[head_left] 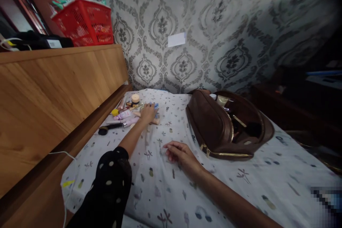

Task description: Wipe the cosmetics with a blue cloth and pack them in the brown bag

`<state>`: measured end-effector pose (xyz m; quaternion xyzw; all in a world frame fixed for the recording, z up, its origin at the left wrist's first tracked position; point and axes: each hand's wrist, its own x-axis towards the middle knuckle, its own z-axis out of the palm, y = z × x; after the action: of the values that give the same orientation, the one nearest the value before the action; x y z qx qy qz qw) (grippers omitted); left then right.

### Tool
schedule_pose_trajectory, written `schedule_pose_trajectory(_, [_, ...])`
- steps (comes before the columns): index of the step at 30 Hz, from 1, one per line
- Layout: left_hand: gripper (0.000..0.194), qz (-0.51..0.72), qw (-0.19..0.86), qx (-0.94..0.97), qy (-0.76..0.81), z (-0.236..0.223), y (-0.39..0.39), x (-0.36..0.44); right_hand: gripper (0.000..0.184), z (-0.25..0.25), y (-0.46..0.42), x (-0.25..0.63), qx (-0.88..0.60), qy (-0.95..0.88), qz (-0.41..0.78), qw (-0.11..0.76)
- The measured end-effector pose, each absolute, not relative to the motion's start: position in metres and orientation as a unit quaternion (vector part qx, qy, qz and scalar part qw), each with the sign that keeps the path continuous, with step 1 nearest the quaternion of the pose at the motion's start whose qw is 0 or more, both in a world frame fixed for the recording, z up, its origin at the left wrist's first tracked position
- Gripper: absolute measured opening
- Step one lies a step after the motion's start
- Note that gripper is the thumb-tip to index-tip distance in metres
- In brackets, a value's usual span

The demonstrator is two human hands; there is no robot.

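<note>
On the left of the bed a group of cosmetics lies on the patterned white sheet. My left hand (148,114) reaches into its right side, fingers closed around a small blue item (155,105), whose kind I cannot make out. About it are a round beige-lidded jar (135,98), a white and purple tube (123,114), a yellow cap (114,112) and a black-handled brush (112,127). A beige tube (155,121) lies just below the hand. My right hand (179,153) hovers over the sheet, loosely curled with nothing in it. Right of it sits a brown zippered bag (211,121), unzipped, with items inside.
A wooden headboard (66,82) borders the bed on the left, with a red basket (88,23) on top. The patterned wall (149,42) stands behind the bed. A white cable (66,185) hangs at the lower left. Dark furniture (278,96) is at the right.
</note>
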<state>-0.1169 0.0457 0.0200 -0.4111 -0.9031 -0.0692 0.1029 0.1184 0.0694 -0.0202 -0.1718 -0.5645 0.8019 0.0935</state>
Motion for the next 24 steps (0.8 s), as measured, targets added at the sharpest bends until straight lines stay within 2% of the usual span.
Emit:
schedule_pose_trajectory(3, [0.041, -0.050, 0.081, -0.412, -0.906, 0.011, 0.059, -0.129, 0.042, -0.026, 0.074, 0.120, -0.166, -0.552, 0.808, 0.119])
schedule_pose_trajectory(10, [0.029, -0.023, 0.066, -0.471, -0.879, 0.008, 0.061, -0.141, 0.042, -0.028, 0.076, 0.125, -0.151, -0.531, 0.826, 0.116])
schedule_pose_trajectory(18, [0.028, -0.067, 0.074, -0.596, -0.797, 0.008, 0.063, -0.118, 0.042, -0.028, 0.083, 0.126, -0.158, -0.490, 0.847, 0.135])
schedule_pose_trajectory(21, [0.031, -0.095, 0.080, -0.620, -0.775, 0.007, 0.065, -0.098, 0.041, -0.033, 0.090, 0.126, -0.167, -0.536, 0.806, 0.189])
schedule_pose_trajectory(24, [0.032, -0.114, 0.080, -0.642, -0.754, 0.005, 0.060, -0.077, 0.040, -0.039, 0.100, 0.127, -0.189, -0.642, 0.690, 0.276])
